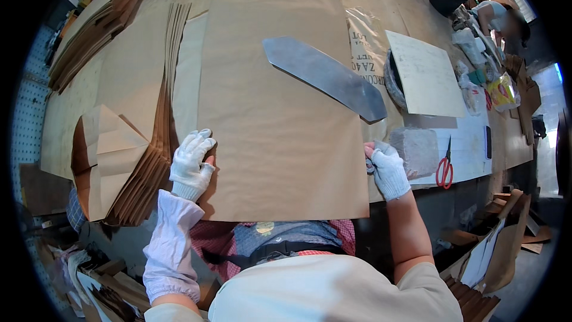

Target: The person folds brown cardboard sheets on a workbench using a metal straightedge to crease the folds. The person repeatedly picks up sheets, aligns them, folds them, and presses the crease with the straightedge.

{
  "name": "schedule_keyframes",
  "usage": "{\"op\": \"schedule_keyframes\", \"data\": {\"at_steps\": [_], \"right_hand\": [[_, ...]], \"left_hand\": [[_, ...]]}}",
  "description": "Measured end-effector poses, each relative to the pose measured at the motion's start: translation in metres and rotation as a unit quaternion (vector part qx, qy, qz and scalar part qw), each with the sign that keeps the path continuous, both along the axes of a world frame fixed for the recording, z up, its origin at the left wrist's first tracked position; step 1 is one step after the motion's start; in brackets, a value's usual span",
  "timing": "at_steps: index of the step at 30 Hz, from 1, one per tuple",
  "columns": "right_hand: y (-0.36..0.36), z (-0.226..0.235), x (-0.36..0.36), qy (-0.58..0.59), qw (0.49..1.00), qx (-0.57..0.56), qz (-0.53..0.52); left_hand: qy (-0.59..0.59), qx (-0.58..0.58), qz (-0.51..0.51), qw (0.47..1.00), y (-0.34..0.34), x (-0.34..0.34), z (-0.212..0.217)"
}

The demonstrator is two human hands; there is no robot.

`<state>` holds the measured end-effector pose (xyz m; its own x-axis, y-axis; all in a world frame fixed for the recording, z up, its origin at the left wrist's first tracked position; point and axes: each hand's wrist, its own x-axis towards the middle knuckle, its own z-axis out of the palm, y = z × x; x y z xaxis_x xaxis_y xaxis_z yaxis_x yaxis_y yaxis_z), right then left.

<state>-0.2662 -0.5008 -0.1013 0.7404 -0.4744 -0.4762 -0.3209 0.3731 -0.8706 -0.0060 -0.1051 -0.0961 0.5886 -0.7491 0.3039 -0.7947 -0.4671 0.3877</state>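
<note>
A large sheet of brown kraft paper (268, 155) lies in front of me, its near edge reaching past the table's front. At its left edge rests my left hand (192, 164) in a white glove, fingers stretched out and somewhat apart. My right hand (387, 167), in a white glove with bare fingertips, pinches the paper's right edge between thumb and fingers. Across the upper right of the sheet lies a flat grey metal plate (325, 77) with angled ends. Left of my left hand are folded brown paper bags (131, 173), overlapping in a fanned stack.
Beside my right hand sits a greyish block (414, 152), with red-handled scissors (445, 167) farther right. A pale board (426, 74) leans on a round dark object. Another paper stack (98, 27) stands far left. A person (500, 18) bends at the far right.
</note>
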Motion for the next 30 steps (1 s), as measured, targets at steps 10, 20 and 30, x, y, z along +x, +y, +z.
{"op": "schedule_keyframes", "data": {"at_steps": [10,20,30], "right_hand": [[0.032,0.027,0.018,-0.133,0.691,-0.7,0.122],[0.02,0.043,0.039,0.166,0.911,-0.354,0.13],[0.034,-0.017,0.045,0.128,0.768,-0.628,0.016]], "left_hand": [[0.048,0.075,-0.043,0.995,0.013,0.008,0.029],[0.429,0.101,0.273,0.855,0.008,0.018,0.056],[0.06,0.057,0.317,0.945,-0.023,-0.001,-0.017]]}}
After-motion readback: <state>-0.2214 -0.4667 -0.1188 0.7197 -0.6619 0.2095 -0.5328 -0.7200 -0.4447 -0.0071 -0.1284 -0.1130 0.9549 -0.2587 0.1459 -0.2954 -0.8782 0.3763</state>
